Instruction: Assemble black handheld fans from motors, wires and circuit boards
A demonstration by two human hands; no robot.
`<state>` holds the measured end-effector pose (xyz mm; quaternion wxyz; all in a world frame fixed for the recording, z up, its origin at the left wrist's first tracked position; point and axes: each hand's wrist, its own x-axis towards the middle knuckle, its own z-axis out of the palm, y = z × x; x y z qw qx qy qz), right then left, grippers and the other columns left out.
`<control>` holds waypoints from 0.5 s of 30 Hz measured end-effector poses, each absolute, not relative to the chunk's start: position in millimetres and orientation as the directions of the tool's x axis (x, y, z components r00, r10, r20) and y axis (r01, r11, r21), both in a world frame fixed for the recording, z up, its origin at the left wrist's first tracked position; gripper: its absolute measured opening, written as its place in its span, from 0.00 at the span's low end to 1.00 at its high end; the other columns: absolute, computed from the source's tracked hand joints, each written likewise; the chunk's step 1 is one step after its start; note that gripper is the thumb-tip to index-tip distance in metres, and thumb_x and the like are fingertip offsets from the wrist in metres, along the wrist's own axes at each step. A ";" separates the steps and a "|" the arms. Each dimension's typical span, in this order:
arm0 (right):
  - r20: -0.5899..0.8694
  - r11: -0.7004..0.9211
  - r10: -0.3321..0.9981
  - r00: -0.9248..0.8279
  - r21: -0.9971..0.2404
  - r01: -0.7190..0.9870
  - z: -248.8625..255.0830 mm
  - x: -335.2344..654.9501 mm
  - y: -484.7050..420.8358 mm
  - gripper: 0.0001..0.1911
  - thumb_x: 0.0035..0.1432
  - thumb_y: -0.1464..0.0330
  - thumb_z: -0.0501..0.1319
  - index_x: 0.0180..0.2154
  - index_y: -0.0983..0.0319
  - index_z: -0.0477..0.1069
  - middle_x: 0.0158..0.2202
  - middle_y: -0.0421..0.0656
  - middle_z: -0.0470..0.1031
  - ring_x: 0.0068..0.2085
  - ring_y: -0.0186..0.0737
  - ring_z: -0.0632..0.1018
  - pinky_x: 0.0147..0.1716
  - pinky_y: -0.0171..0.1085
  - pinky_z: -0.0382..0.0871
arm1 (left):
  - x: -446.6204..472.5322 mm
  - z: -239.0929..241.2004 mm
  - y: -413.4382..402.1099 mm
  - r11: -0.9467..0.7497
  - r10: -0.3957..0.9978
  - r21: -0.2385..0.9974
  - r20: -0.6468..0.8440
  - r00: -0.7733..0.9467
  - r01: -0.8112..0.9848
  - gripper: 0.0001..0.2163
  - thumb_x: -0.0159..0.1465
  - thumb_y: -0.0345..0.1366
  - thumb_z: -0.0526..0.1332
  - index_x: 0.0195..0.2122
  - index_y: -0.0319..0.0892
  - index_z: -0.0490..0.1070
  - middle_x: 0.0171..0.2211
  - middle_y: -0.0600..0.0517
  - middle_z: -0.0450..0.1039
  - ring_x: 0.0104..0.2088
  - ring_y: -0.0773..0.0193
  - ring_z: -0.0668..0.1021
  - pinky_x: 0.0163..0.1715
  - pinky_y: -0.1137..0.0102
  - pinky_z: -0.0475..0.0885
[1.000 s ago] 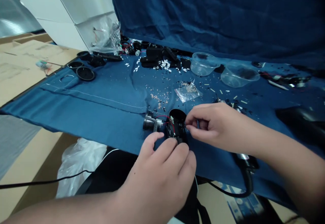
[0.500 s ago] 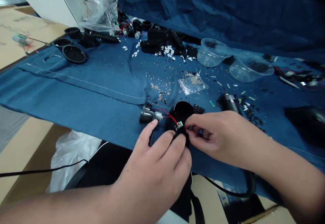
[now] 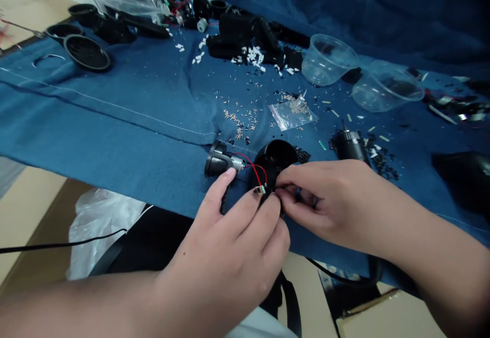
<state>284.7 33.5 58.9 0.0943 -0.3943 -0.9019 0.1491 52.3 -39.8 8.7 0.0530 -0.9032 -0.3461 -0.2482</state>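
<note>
My left hand (image 3: 233, 241) and my right hand (image 3: 317, 200) meet at a black round plastic housing (image 3: 276, 156) lying on the blue cloth. My left fingers curl around its lower edge. A small circuit board (image 3: 260, 190) rests just by my left fingertips, joined by thin red and black wires (image 3: 250, 162) to a small metal motor (image 3: 221, 160). That motor lies left of the housing, touching my left index fingertip. My right thumb and fingers pinch at the housing's right side, and what they grip is partly hidden.
The blue cloth (image 3: 126, 108) holds scattered screws, a plastic bag of screws (image 3: 293, 114), black parts and round covers. Two transparent plastic cups (image 3: 328, 60) stand at the back right. A black cylindrical part (image 3: 350, 145) lies right of the housing.
The view has shifted, so the cloth and its objects sit higher in the frame. The small circuit board has moved left, closer to my left fingertips.
</note>
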 end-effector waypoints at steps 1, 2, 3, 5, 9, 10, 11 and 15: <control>0.067 0.650 0.739 -0.671 -0.336 0.682 58.4 285.0 34.3 0.08 0.73 0.70 0.62 0.41 0.60 0.81 0.29 0.35 0.74 0.28 0.30 0.72 0.29 0.34 0.60 | 52.3 8.2 -40.0 -0.755 0.598 0.077 0.487 0.637 0.651 0.12 0.78 0.28 0.60 0.55 0.38 0.82 0.57 0.44 0.84 0.60 0.51 0.80 0.83 0.39 0.50; 0.073 0.656 0.735 -0.674 -0.329 0.679 58.2 285.2 35.4 0.08 0.73 0.70 0.63 0.41 0.60 0.81 0.29 0.35 0.75 0.28 0.30 0.72 0.29 0.33 0.61 | 52.3 7.8 -40.3 -0.755 0.597 0.074 0.486 0.638 0.651 0.11 0.78 0.28 0.61 0.55 0.38 0.82 0.57 0.45 0.84 0.61 0.51 0.80 0.84 0.38 0.49; 0.074 0.661 0.731 -0.679 -0.324 0.677 58.3 285.2 36.5 0.08 0.74 0.70 0.63 0.41 0.60 0.81 0.30 0.36 0.76 0.29 0.30 0.73 0.29 0.33 0.62 | 52.3 7.6 -40.5 -0.755 0.596 0.070 0.486 0.639 0.651 0.11 0.78 0.28 0.61 0.56 0.38 0.83 0.57 0.45 0.84 0.62 0.51 0.80 0.84 0.38 0.49; 0.061 0.675 0.715 -0.697 -0.320 0.664 59.4 284.7 38.4 0.09 0.73 0.72 0.63 0.42 0.61 0.82 0.33 0.37 0.77 0.30 0.31 0.74 0.29 0.33 0.63 | 52.2 7.6 -41.1 -0.753 0.597 0.062 0.485 0.639 0.656 0.11 0.78 0.29 0.62 0.56 0.38 0.83 0.57 0.46 0.84 0.61 0.51 0.80 0.84 0.38 0.50; 0.071 0.713 0.679 -0.731 -0.300 0.634 62.5 283.0 38.4 0.10 0.75 0.72 0.62 0.46 0.61 0.85 0.41 0.41 0.80 0.36 0.34 0.79 0.32 0.35 0.69 | 52.1 8.8 -41.6 -0.752 0.599 0.048 0.467 0.651 0.658 0.12 0.78 0.30 0.60 0.56 0.39 0.83 0.56 0.47 0.84 0.59 0.50 0.80 0.83 0.37 0.52; 0.072 0.720 0.675 -0.735 -0.282 0.634 63.2 283.0 37.7 0.10 0.76 0.71 0.62 0.47 0.61 0.85 0.43 0.41 0.80 0.37 0.34 0.81 0.33 0.36 0.70 | 52.1 9.0 -41.6 -0.752 0.597 0.045 0.467 0.652 0.657 0.12 0.78 0.30 0.60 0.56 0.39 0.82 0.56 0.47 0.84 0.59 0.49 0.80 0.82 0.37 0.53; 0.073 0.726 0.673 -0.736 -0.260 0.637 64.0 283.1 36.8 0.11 0.76 0.71 0.62 0.47 0.61 0.85 0.45 0.42 0.81 0.37 0.35 0.81 0.33 0.36 0.71 | 52.1 9.2 -41.6 -0.752 0.596 0.043 0.470 0.651 0.657 0.12 0.78 0.30 0.60 0.56 0.39 0.82 0.56 0.47 0.85 0.59 0.49 0.81 0.82 0.36 0.55; 0.114 0.736 0.671 -0.732 -0.218 0.641 66.7 284.5 34.2 0.11 0.76 0.72 0.61 0.43 0.61 0.84 0.46 0.42 0.82 0.35 0.34 0.81 0.31 0.36 0.72 | 52.3 9.1 -42.0 -0.744 0.600 0.051 0.488 0.634 0.666 0.11 0.79 0.31 0.61 0.56 0.39 0.83 0.57 0.47 0.85 0.60 0.49 0.81 0.79 0.36 0.61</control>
